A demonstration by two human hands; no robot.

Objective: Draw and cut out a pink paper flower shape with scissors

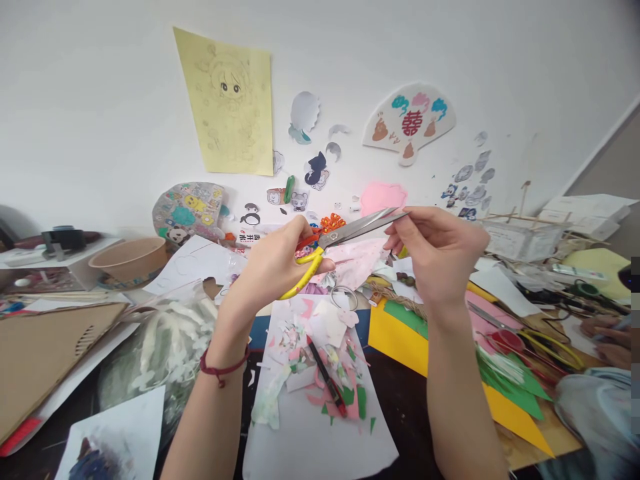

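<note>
Yellow shows on one handle of the scissors (345, 232), held up at the centre, blades pointing right. The left hand (270, 263) is closed around the handles, partly covering them. The right hand (443, 250) is curled, fingertips at the blade tips; whether it grips anything there I cannot tell. Behind, a pale pink speckled piece (355, 263) is partly hidden. Nearer, a black pen (327, 377) lies among scraps (340, 323) on a white sheet (320, 453). Near left, a smudged paper (135, 413) is cut off below; at the right edge, another person's hand (607, 327) is blurred.
</note>
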